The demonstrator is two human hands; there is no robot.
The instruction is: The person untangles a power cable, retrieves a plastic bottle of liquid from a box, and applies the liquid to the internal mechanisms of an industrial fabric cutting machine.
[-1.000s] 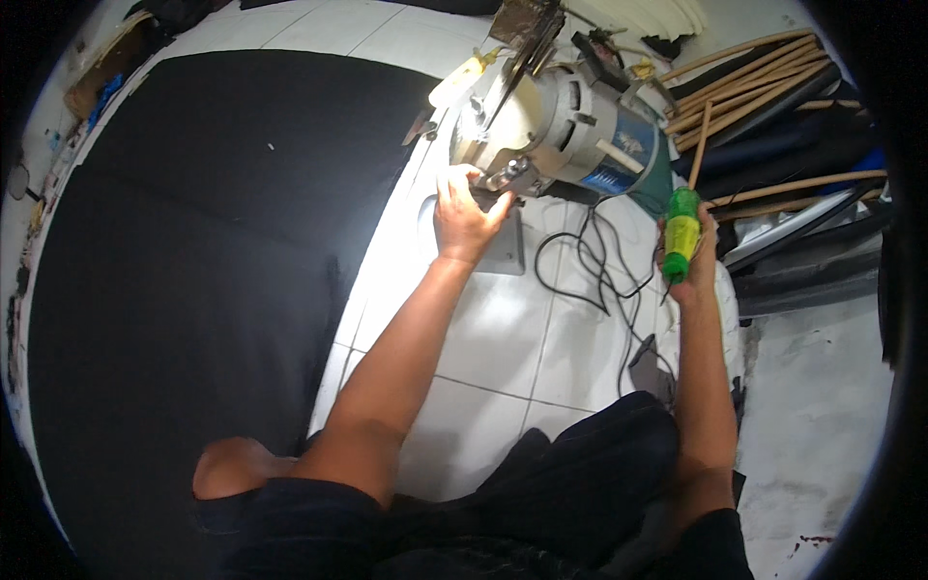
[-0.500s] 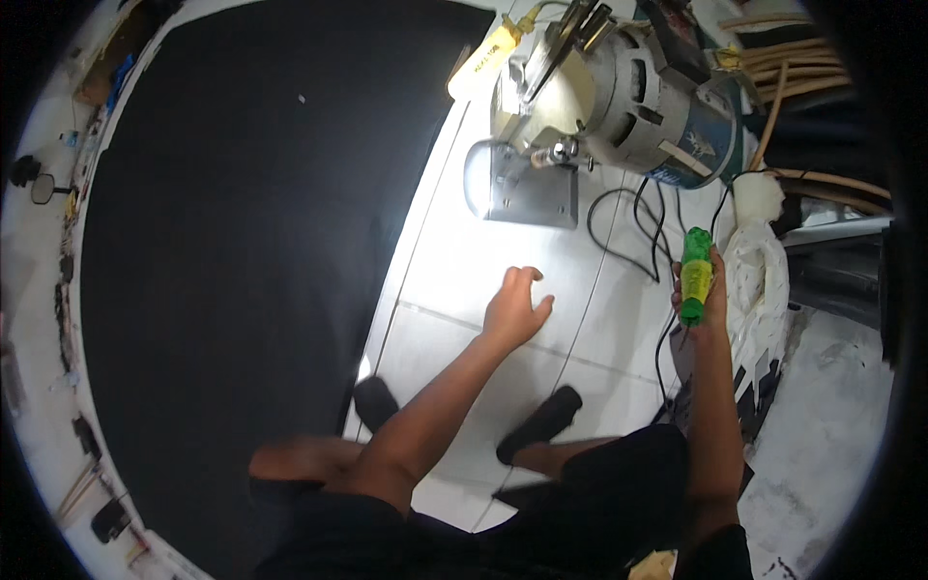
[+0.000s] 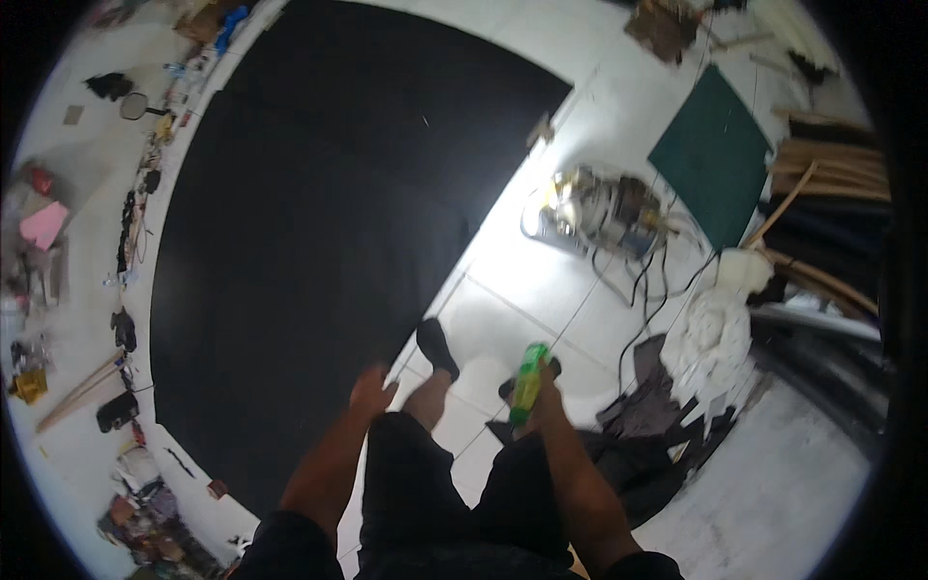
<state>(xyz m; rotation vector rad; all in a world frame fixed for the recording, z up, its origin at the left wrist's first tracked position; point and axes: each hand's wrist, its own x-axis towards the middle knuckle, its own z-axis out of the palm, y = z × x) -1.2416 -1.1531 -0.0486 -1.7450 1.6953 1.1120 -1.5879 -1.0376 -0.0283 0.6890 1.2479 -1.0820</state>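
Note:
My right hand (image 3: 549, 398) is wrapped round a green plastic bottle (image 3: 528, 383) with a yellow label, held tilted in front of my right leg. My left hand (image 3: 371, 391) hangs beside my left leg, over the edge of the large black sheet (image 3: 319, 193). Its thumb stands off from the fingers, which are a little blurred, and nothing shows in it. Beyond both hands, on the white tiles, stands an electric machine (image 3: 609, 215) with a metal base plate and dark cords.
A dark green mat (image 3: 713, 159) lies past the machine. On the right are a white plastic bundle (image 3: 710, 333), dark cloth scraps (image 3: 643, 391) and stacked brown rolls (image 3: 826, 169). Small clutter lines the left wall, with thin wooden sticks (image 3: 82, 391) and a pink piece (image 3: 44, 224).
My view has drawn back, so the machine looks smaller and farther away. The bottle has moved left with my right hand, away from the white bundle. My left hand has drawn back toward my leg.

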